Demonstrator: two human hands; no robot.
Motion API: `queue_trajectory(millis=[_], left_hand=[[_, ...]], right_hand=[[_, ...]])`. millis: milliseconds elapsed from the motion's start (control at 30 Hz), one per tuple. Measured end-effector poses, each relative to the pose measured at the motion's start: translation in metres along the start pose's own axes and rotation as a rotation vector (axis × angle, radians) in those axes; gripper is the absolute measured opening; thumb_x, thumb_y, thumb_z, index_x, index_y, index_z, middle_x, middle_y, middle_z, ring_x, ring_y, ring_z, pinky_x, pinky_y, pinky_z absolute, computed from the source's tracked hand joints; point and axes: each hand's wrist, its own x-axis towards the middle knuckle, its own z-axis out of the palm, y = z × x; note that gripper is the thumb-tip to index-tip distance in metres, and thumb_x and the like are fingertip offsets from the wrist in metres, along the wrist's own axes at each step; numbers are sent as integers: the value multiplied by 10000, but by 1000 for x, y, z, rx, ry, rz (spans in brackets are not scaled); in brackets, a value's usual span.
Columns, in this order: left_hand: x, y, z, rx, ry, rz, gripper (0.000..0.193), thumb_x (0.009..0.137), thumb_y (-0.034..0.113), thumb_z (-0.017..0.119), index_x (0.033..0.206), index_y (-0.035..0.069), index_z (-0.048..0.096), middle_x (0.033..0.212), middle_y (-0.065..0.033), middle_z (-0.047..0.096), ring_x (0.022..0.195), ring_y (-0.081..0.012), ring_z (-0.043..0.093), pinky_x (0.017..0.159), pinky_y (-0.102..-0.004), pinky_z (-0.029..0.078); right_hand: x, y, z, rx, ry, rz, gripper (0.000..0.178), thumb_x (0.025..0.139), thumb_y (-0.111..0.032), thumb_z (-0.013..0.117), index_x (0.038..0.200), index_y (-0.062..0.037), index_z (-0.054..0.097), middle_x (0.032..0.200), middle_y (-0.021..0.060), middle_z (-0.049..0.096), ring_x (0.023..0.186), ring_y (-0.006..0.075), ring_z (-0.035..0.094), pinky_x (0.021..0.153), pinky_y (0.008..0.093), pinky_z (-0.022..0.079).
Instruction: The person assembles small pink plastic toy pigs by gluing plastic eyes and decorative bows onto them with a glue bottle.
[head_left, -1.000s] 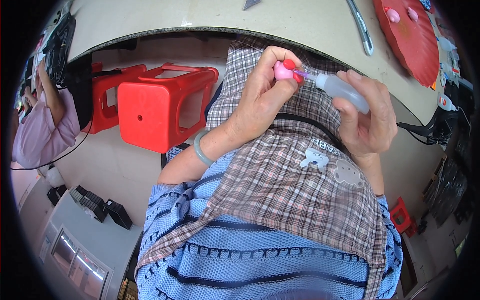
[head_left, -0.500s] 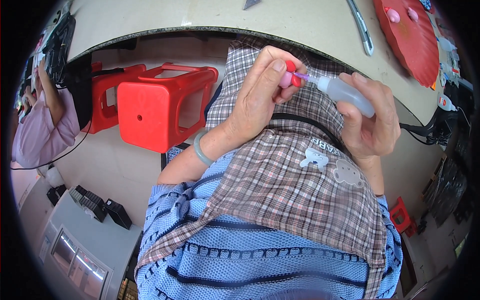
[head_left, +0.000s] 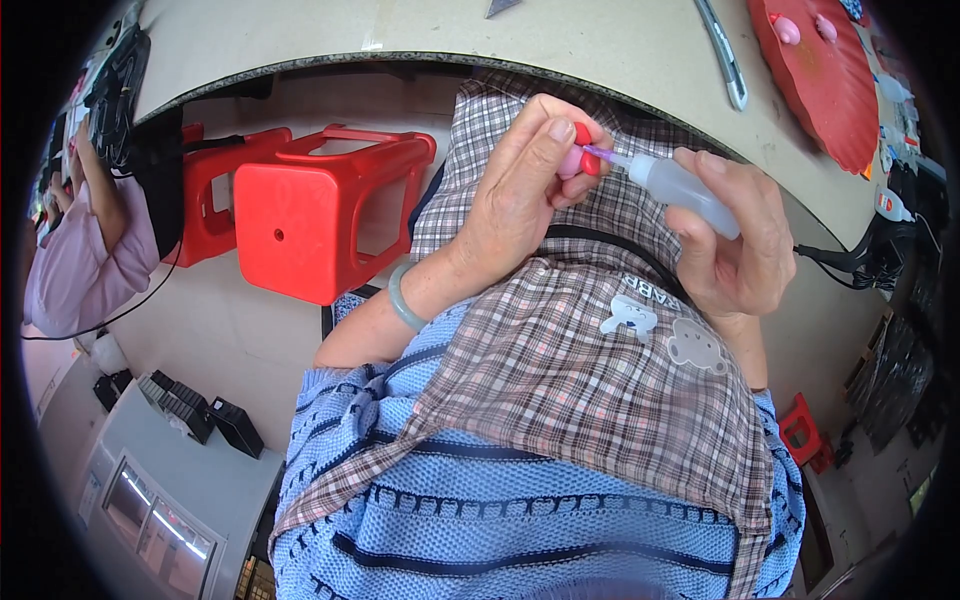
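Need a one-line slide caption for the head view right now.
Left hand pinches a small pink-and-red plastic piece while right hand aims a translucent squeeze bottle's thin nozzle at it.

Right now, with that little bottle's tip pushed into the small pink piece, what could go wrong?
1. The squeeze bottle is held over the checked apron; too hard a squeeze might spill liquid onto it.
2. The pink piece sits pinched in the left hand fingertips and could slip and drop.
3. The right hand could jab the thin nozzle into a finger.
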Motion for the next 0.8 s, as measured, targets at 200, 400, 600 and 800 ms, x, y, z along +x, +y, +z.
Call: queue_trajectory(millis=[200,400,600,800], left_hand=[[1,-1,-1,39,3,5,298,1032,290,348,1047,23,482,986,-118,548,642,-95,373,576,-226,317],[1,-1,0,68,20,-5,297,1030,300,355,1050,33,484,981,-112,552,645,-96,379,573,-227,313],[0,-2,-1,81,27,-18,294,1030,304,361,1059,41,488,993,-104,565,654,-99,394,580,-226,326],[0,-2,1,119,66,-66,290,1032,294,345,1060,49,498,995,-93,572,665,-98,399,594,-221,336]], right_hand=[[0,2,1,7,-17,-2,461,773,-242,751,1130,-8,577,881,93,696,647,203,651,512,274,526],[0,3,2,4,-2,-20,449,773,-241,750,1125,-14,589,867,92,694,643,201,648,509,271,522],[-1,2,4,-2,5,-22,441,772,-236,751,1121,-18,593,870,91,694,642,201,646,511,274,522],[0,1,4,-7,-3,-12,435,764,-219,758,1114,-18,595,879,89,694,657,205,653,521,274,529]])
